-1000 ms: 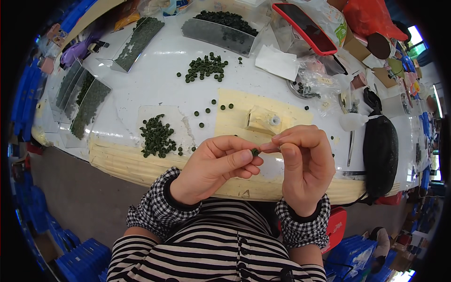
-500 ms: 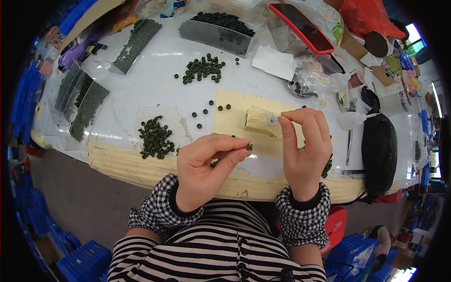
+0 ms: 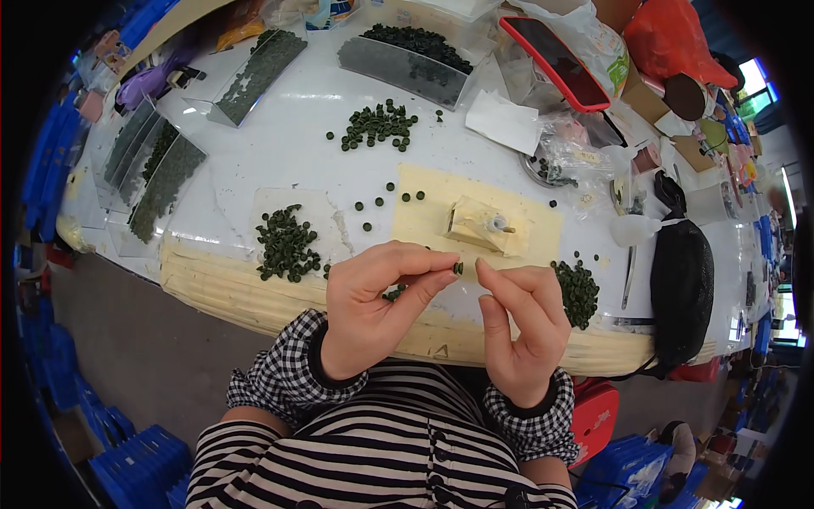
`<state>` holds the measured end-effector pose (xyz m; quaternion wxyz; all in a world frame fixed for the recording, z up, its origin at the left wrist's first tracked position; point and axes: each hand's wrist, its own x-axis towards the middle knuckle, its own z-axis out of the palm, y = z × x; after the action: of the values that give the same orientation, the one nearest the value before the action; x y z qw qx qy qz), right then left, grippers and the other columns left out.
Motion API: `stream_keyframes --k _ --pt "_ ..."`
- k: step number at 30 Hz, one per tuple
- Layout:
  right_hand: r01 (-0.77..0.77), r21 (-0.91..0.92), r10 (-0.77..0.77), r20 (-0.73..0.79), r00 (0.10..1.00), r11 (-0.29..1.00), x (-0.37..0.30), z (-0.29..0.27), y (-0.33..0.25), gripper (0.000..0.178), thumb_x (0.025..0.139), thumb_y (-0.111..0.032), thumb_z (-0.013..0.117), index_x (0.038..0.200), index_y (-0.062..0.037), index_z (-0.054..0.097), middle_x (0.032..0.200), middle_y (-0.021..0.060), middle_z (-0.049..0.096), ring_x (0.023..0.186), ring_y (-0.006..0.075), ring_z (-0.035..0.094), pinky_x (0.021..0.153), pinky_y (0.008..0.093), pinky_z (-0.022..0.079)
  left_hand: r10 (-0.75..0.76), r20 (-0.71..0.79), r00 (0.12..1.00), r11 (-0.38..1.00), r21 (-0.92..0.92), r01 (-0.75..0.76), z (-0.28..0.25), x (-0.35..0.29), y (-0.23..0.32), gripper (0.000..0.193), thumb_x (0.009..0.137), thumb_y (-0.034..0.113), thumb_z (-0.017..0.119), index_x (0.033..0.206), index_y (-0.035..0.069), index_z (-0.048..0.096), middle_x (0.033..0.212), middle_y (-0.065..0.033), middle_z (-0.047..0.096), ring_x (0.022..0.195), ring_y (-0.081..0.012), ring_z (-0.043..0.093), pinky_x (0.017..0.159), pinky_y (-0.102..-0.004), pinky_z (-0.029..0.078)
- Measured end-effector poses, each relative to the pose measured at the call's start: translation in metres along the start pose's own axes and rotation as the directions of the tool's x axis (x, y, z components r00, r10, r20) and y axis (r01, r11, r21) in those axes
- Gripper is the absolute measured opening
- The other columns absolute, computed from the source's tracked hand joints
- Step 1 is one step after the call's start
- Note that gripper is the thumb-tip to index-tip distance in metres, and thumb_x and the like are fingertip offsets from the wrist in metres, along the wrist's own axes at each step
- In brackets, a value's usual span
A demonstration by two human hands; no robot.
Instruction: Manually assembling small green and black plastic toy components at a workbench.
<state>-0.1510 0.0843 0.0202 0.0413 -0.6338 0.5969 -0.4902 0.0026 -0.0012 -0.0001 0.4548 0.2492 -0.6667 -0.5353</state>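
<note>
My left hand [image 3: 369,301] is closed in a pinch of thumb and forefinger around a small dark green round piece [image 3: 459,268], held above the front of the table. Just right of it, my right hand [image 3: 530,331] has thumb and forefinger apart, with nothing seen between them. Its forefinger tip is close to the piece, and I cannot tell whether they touch. Beyond both hands stands a cream block [image 3: 469,222] with a small whitish tube [image 3: 498,223] on it, from which a thin brownish tip sticks out. The block sits on a yellow sheet [image 3: 424,182].
Heaps of green pieces lie at the left [image 3: 287,244], farther back [image 3: 379,127] and right [image 3: 577,293]. Clear trays [image 3: 407,72] of them stand behind. A red-cased phone [image 3: 555,64], white paper [image 3: 502,121], tweezers [image 3: 629,278] and a black bag [image 3: 683,288] are to the right.
My right hand has come away from the tube on the block, moving down and left to the green piece. My left hand still pinches that piece. The view has shifted slightly.
</note>
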Motion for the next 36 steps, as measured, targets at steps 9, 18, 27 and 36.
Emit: stream_keyframes --k 9,18,27,36 --pt "0.039 0.056 -0.039 0.001 0.999 0.998 -0.005 0.0091 0.0019 0.039 0.072 0.004 0.072 0.111 -0.0021 0.071 0.087 0.0084 0.064 0.075 0.0231 0.057 0.067 0.0312 0.047 0.049 -0.006 0.999 0.998 0.03 -0.049 0.0009 0.0021 0.001 0.02 0.081 -0.005 0.07 0.101 0.0 0.071 0.085 -0.0107 0.069 0.074 -0.0156 0.064 0.065 -0.0246 0.05" --pt "0.053 0.048 -0.054 0.007 0.999 0.997 -0.0057 0.0088 0.0022 0.04 0.072 0.004 0.072 0.111 -0.0019 0.07 0.086 0.0074 0.064 0.074 0.0225 0.057 0.066 0.031 0.047 0.095 0.03 0.995 0.991 0.089 -0.097 -0.0009 0.003 0.0023 0.023 0.08 -0.007 0.07 0.101 0.0 0.071 0.087 -0.0127 0.07 0.077 -0.0183 0.067 0.068 -0.026 0.053" --pt "0.048 0.063 -0.049 0.026 0.998 0.997 -0.0058 0.0063 0.0005 0.037 0.074 0.004 0.072 0.11 -0.0014 0.07 0.087 0.0071 0.064 0.074 0.0227 0.058 0.065 0.0307 0.047 0.118 0.068 0.991 0.982 0.14 -0.126 -0.0031 0.0033 0.0045 0.023 0.08 -0.008 0.069 0.101 0.0 0.071 0.089 -0.0137 0.071 0.08 -0.0195 0.069 0.069 -0.0256 0.055" --pt "0.021 0.076 -0.023 0.032 0.999 0.997 -0.0072 0.0048 -0.0022 0.037 0.074 0.005 0.072 0.11 -0.0013 0.071 0.087 0.0072 0.064 0.074 0.0225 0.058 0.065 0.0308 0.048 0.126 0.074 0.989 0.981 0.141 -0.135 -0.0027 0.0032 0.0053 0.022 0.081 -0.008 0.069 0.101 0.0 0.071 0.089 -0.0137 0.071 0.079 -0.019 0.07 0.069 -0.0254 0.054"
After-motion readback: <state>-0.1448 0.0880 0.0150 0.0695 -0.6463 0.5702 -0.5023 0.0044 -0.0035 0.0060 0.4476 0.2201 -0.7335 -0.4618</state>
